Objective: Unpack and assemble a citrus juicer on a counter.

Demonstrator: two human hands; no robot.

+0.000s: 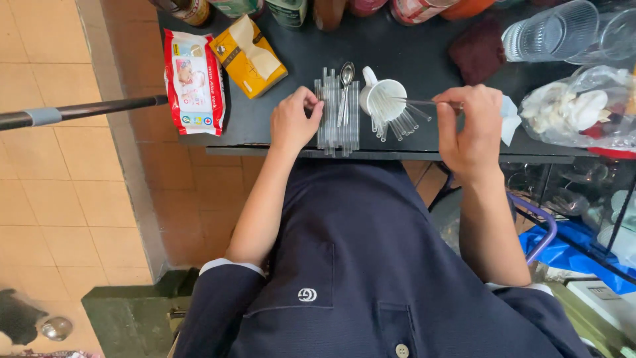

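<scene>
My left hand (pixel 295 121) rests on the black counter (pixel 397 50), its fingertips touching the left side of a row of clear plastic tubes (pixel 338 116) laid side by side. A metal spoon (pixel 346 83) lies on top of the tubes. My right hand (pixel 472 126) pinches a thin metal tool (pixel 417 102) whose tip points into a white cup (pixel 385 98) lying on its side. Several more clear tubes (pixel 397 124) spill from the cup's mouth.
A red-and-white wipes pack (pixel 194 83) and a yellow carton (pixel 248 56) lie at the left. A dark red cloth (pixel 478 50), clear plastic cups (pixel 553 30) and a bag of white pieces (pixel 576 109) sit at the right. Jars line the back edge. A dark pole (pixel 79 111) crosses the tiled floor.
</scene>
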